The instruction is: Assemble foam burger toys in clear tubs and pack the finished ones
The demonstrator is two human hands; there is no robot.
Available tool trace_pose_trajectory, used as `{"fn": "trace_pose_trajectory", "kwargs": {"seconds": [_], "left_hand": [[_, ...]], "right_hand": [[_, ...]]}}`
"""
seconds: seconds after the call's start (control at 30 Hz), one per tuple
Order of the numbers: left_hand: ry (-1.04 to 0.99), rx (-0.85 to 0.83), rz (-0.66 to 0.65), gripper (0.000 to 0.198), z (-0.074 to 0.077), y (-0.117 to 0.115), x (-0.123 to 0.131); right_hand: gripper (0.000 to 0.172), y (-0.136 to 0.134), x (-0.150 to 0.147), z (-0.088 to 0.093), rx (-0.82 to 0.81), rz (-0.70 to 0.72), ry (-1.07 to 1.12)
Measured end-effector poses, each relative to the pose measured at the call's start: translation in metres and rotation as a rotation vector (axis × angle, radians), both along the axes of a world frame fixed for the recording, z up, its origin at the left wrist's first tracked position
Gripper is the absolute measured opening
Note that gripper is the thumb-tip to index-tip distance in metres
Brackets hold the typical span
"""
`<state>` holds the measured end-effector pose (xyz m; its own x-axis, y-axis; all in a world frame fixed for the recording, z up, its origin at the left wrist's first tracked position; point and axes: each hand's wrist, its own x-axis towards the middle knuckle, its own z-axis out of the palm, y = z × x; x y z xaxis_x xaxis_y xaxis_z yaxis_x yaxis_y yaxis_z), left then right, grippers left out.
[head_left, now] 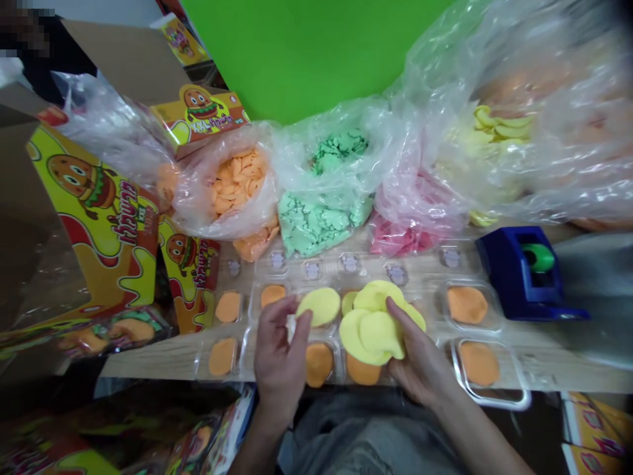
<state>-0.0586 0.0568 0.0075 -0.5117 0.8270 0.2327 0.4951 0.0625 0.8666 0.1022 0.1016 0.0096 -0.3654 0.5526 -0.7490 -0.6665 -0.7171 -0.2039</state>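
My left hand [283,349] pinches one yellow disc [319,307] between thumb and fingers, above the middle of the wooden table [163,356]. Just right of it, my right hand [418,356] holds a loose stack of several yellow discs [376,326], thumb on top and fingers underneath. Below and around both hands lie clear plastic trays, each with an orange piece, such as the orange piece [318,364] between the hands and the orange piece [479,363] in the tray [519,396] at the front right. The stack partly hides some trays.
Plastic bags hold orange pieces [240,181], green pieces [321,214], pink pieces [410,231] and yellow pieces [504,125] along the back. A blue tape dispenser [514,277] stands at the right. Printed burger boxes [99,218] stand at the left. A green panel [316,53] rises behind.
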Motion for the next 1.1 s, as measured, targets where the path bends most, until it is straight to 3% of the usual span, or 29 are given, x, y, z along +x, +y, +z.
{"fn": "trace_pose_trajectory", "kwargs": {"seconds": [0.07,0.2,0.3,0.4,0.47,0.63,0.77,0.83,0.97,1.03,1.1], "left_hand": [[0.215,0.006,-0.087,0.025,-0.013,0.003,-0.016],[0.507,-0.130,-0.542,0.024,-0.035,0.006,-0.036],[0.532,-0.197,-0.627,0.017,-0.035,0.004,-0.040],[0.513,-0.264,-0.686,0.014,-0.026,0.002,-0.039],[0.389,-0.267,-0.668,0.014,-0.017,0.001,-0.035],[-0.212,-0.441,-0.503,0.018,0.006,-0.001,-0.013],[-0.462,-0.470,-0.335,0.013,0.010,-0.002,-0.007],[-0.392,-0.398,-0.216,0.013,0.004,-0.002,-0.017],[0.144,-0.183,0.047,0.012,-0.018,0.000,-0.056],[0.279,-0.190,0.016,0.012,-0.029,0.001,-0.075],[0.336,-0.250,-0.103,0.009,-0.037,0.001,-0.089]], "right_hand": [[0.032,0.004,0.005,-0.002,0.002,-0.030,-0.033],[0.031,0.011,0.018,-0.005,0.022,-0.074,-0.103],[0.030,0.014,0.023,-0.005,0.027,-0.066,-0.127],[0.030,0.013,0.020,-0.002,0.035,-0.070,-0.120],[0.029,0.010,0.012,0.001,0.036,-0.058,-0.093],[0.029,0.002,-0.013,0.011,0.067,-0.020,-0.011],[0.029,0.004,-0.026,0.012,0.053,-0.028,-0.048],[0.028,0.007,-0.027,0.009,0.037,-0.013,-0.037],[0.025,0.009,-0.023,0.002,0.046,0.001,-0.038],[0.024,0.009,-0.020,0.001,0.055,-0.003,-0.056],[0.023,0.009,-0.018,0.000,0.071,-0.007,-0.066]]}}
